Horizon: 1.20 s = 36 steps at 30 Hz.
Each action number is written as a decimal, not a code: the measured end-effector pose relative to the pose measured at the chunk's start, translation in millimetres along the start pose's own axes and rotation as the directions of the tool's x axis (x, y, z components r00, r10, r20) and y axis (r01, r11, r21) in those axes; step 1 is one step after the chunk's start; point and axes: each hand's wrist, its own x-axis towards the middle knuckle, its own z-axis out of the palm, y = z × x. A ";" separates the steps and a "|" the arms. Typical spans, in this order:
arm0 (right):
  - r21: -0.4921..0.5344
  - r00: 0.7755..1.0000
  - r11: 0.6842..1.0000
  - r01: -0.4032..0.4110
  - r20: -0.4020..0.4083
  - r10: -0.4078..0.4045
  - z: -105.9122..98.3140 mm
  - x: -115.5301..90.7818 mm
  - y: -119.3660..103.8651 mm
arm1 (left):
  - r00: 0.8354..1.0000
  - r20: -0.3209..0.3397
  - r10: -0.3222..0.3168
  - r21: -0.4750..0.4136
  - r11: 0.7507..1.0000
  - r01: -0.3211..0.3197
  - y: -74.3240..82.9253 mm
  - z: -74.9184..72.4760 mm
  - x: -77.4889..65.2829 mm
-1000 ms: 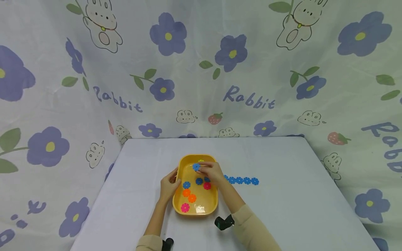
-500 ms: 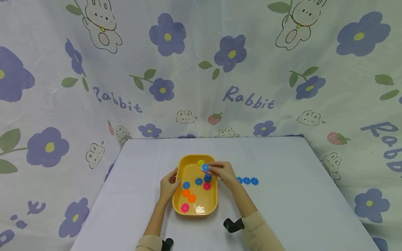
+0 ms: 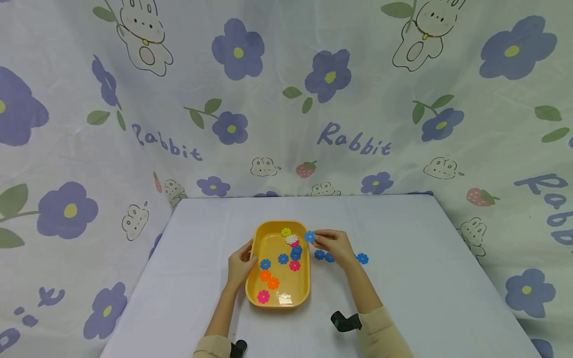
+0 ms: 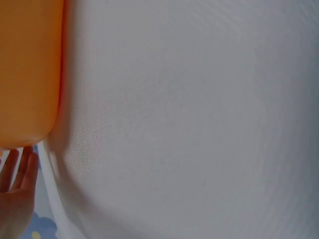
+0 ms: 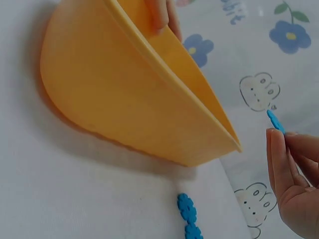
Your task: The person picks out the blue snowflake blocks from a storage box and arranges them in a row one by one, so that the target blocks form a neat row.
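In the head view, the left hand [image 3: 240, 271] grips the left wall of a yellow tray [image 3: 270, 244], thumb over the rim, while the right hand [image 3: 335, 244] pinches a blue flower-shaped piece [image 3: 310, 236] by its edge, at the tray's right rim near the far corner. Inside the tray lie more pieces: a yellow one [image 3: 286, 232] at the far end, a white one [image 3: 292, 239] overlapping a pink, several blue ones, two orange ones [image 3: 265, 275], and a pink one [image 3: 263, 297] near. To the right on the table [image 3: 416, 238] runs a row of blue pieces [image 3: 320, 254], partly hidden by the right forearm. The left wrist view shows fingers against the tray's outside; the grip's thumb is out of sight there. In the right wrist view the pinched piece is seen edge-on, clear of the tray. The step in hand looks like a transfer from tray to row; the next move probably calls for lowering the piece to the row's left end, keeping the pinch narrow and steady.
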 end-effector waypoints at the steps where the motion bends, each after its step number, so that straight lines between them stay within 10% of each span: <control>1: -0.001 1.000 1.000 0.001 -0.002 -0.001 -2.4 -0.6 0.3 | 1.000 -0.001 -0.003 0.005 1.000 0.003 0.2 -0.1 -0.1; 23: 0.006 0.999 0.999 0.049 -0.014 -0.049 -46.1 -24.0 0.9 | 1.000 -0.017 -0.002 0.012 1.000 0.002 -1.4 0.0 -1.6; 36: -0.005 0.996 0.997 0.071 -0.051 -0.071 -78.5 -34.0 8.9 | 1.000 0.014 0.000 0.004 1.000 0.000 37.1 -5.2 -9.6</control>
